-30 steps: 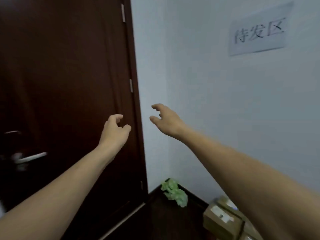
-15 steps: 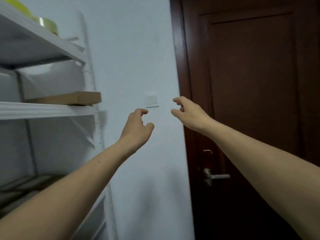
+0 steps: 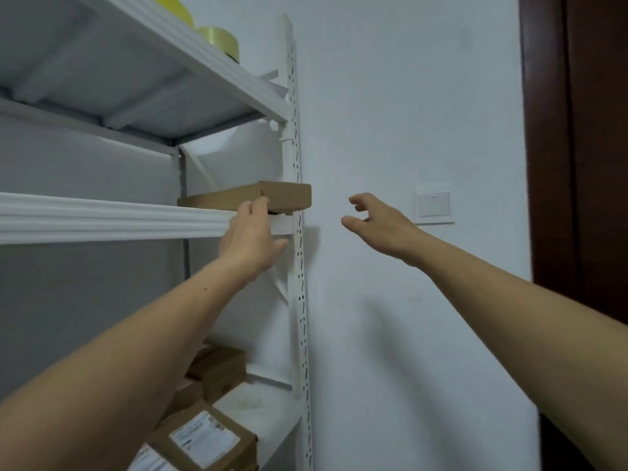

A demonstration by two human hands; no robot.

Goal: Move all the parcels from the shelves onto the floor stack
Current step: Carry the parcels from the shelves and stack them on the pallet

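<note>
A flat brown cardboard parcel (image 3: 272, 195) lies at the right end of the middle shelf (image 3: 102, 219) of a white rack, its corner jutting past the upright. My left hand (image 3: 251, 237) is raised in front of the shelf edge, its fingertips at the parcel's front edge; whether they touch is unclear. My right hand (image 3: 377, 224) hovers open in the air to the right of the parcel, fingers loosely curled, holding nothing. Several more brown parcels (image 3: 210, 433) with white labels sit on the lower shelf.
Yellow tape rolls (image 3: 217, 40) stand on the top shelf. The rack's perforated white upright (image 3: 299, 266) runs beside a pale wall with a light switch (image 3: 433, 205). A dark brown door (image 3: 584, 164) fills the right edge.
The view has swung left from the door and floor corner to the shelf rack. Both hands, empty throughout, have come up to the flat parcel on the middle shelf.
</note>
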